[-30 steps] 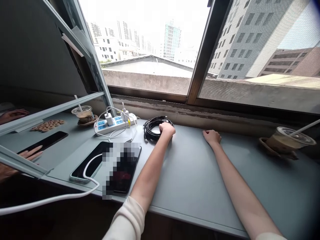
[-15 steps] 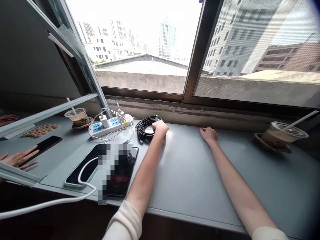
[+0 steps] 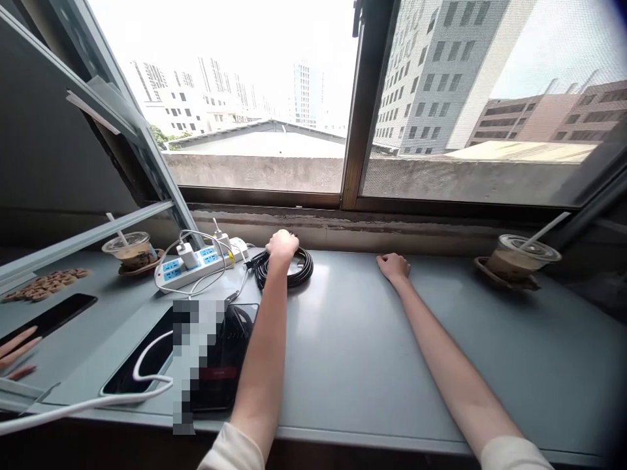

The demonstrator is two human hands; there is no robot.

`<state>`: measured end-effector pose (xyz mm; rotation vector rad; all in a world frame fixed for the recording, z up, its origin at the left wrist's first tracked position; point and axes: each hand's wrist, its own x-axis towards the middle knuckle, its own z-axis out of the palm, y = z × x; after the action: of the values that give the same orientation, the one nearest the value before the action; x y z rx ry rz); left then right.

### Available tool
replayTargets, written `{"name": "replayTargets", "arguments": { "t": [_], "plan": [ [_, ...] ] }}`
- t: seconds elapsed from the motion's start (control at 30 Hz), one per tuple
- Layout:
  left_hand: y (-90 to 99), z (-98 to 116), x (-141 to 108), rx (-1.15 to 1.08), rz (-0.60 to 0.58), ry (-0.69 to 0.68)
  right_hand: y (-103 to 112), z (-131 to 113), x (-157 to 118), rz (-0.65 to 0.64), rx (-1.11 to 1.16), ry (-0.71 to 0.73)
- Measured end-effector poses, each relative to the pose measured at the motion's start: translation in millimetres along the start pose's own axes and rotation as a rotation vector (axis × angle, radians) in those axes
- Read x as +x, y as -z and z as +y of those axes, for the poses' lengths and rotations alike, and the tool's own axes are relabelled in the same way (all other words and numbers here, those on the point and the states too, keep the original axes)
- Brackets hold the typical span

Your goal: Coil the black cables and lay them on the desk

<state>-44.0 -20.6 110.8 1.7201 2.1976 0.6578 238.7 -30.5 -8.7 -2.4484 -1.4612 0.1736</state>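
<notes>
A coil of black cable [image 3: 302,277] lies on the grey desk near the window wall. Over its back left part is my left hand [image 3: 283,245], its fingers closed on the cable and partly hidden behind the knuckles. Cable ends stick out at the coil's left side, close to the power strip. My right hand [image 3: 394,266] rests on the desk to the right of the coil, apart from it. Its fingers are curled in, and nothing shows in them.
At left stand a white power strip [image 3: 200,262] with plugs, an iced drink [image 3: 133,253], a black tablet [image 3: 215,365] and a phone [image 3: 137,356]. Another person's hand [image 3: 18,349] lies by a second phone [image 3: 59,312]. A second drink [image 3: 519,261] is at right. A metal frame [image 3: 137,130] slants at left.
My left hand has shifted from the coil's right side to its back left part. My right hand stays on the desk. The camera view has turned slightly.
</notes>
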Motion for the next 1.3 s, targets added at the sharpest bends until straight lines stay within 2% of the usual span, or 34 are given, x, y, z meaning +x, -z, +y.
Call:
{"name": "replayTargets", "arguments": {
  "t": [0.23,0.37,0.47,0.57,0.63,0.73,0.87,1.0,1.07,1.17,1.23,1.3],
  "plan": [
    [48.5,-16,-1,-0.231,0.413,0.043,-1,-1,0,0.004,0.026,0.012],
    [72.6,-22,-9,-0.691,0.59,-0.195,-1,-1,1,0.005,0.05,0.014],
    [87.0,-22,-18,-0.974,0.629,-0.367,-1,-1,0,0.005,0.074,0.016],
    [97.7,-16,-27,-1.212,0.672,-0.43,0,-1,0,0.003,0.102,0.007],
    [102.3,-12,-32,-1.357,0.649,-0.424,1,-1,-1,0.001,0.125,-0.002],
    [105.1,-7,-36,-1.499,0.499,-0.438,4,-3,-4,-0.004,0.172,-0.01],
    [101.7,-1,-41,-1.455,0.268,-0.563,18,-9,-10,-0.001,0.278,-0.008],
    [93.4,13,-50,-1.391,0.118,-0.63,52,-28,-19,0.065,0.434,0.066],
    [88.6,23,-55,-1.374,0.025,-0.658,78,-42,-28,0.103,0.527,0.161],
    [81.6,38,-66,-1.364,-0.08,-0.694,118,-63,-55,0.082,0.651,0.358],
    [77.4,46,-74,-1.334,-0.129,-0.72,141,-75,-80,0.031,0.724,0.503],
    [73.9,53,-82,-1.294,-0.172,-0.748,156,-84,-107,-0.072,0.888,0.746]
  ]
}}
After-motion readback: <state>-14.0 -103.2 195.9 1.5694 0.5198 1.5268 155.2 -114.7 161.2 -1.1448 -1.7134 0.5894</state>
